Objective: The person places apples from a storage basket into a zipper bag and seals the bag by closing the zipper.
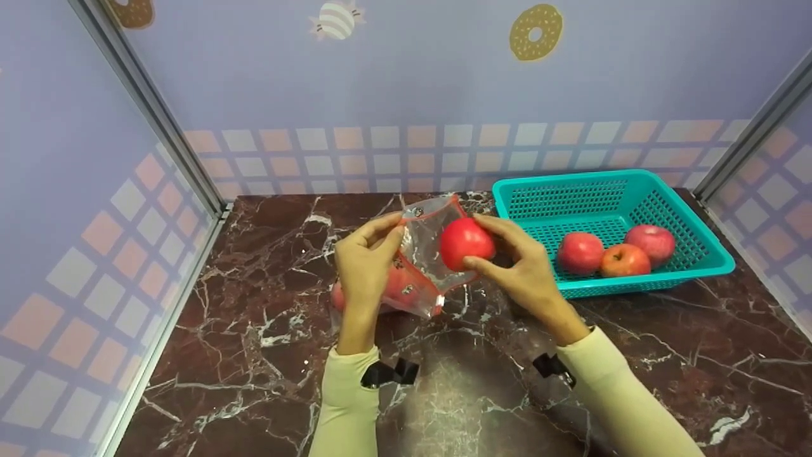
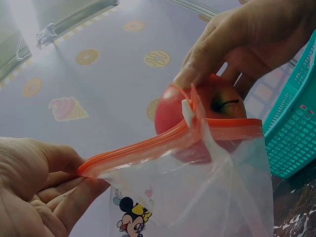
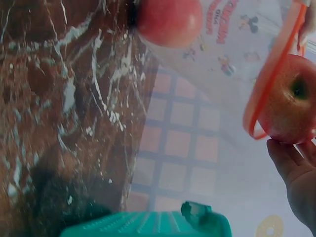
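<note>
A clear zip bag [image 2: 222,182] with an orange zip edge and printed cartoon figures stands with its mouth apart. My left hand [image 1: 366,260] pinches one end of that edge between thumb and fingers. In my right hand [image 1: 523,266] a red apple [image 1: 465,244] is gripped by thumb and fingertips, right at the bag's mouth; in the left wrist view its lower part shows behind the clear plastic. Another apple [image 3: 170,22] lies inside the bag near the table, partly covered by the left hand in the head view.
A teal perforated basket [image 1: 698,270] stands at the back right, holding a red apple [image 1: 580,252], an orange-red apple [image 1: 625,261] and a third apple [image 1: 651,244]. The dark marbled tabletop [image 1: 254,381] meets patterned wall panels [image 1: 406,82] at the back and sides.
</note>
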`<state>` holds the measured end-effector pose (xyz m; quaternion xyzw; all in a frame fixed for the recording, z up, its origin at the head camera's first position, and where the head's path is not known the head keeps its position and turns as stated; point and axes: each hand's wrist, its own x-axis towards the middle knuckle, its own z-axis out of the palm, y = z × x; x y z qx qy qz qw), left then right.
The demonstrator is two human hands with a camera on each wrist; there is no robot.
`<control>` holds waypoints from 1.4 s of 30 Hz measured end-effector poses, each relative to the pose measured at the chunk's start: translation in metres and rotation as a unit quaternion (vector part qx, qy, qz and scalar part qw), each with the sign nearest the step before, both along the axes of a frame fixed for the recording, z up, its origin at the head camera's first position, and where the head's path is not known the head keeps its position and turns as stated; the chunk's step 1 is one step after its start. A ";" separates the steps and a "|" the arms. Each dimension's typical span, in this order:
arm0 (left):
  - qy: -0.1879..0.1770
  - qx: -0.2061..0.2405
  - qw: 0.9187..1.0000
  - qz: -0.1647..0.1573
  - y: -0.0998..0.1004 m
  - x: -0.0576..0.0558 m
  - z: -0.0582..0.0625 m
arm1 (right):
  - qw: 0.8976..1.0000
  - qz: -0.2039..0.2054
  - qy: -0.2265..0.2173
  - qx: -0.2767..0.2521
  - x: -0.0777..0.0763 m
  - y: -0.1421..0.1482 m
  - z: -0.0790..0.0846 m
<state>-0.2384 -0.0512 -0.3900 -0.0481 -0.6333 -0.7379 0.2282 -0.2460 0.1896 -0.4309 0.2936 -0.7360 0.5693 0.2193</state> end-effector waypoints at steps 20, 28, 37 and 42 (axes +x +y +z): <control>-0.004 0.014 1.000 0.002 0.001 0.000 0.000 | 0.989 -0.049 0.064 0.127 0.000 -0.016 -0.009; -0.005 0.022 1.000 0.002 0.000 0.000 0.001 | 0.985 -0.039 0.033 0.163 0.000 -0.014 -0.008; 0.002 0.030 1.000 0.001 -0.001 0.000 0.001 | 0.984 -0.033 -0.003 0.177 0.000 -0.012 -0.007; -0.004 0.041 0.999 0.000 0.000 0.001 0.002 | 0.979 -0.029 -0.007 0.202 -0.002 -0.013 -0.007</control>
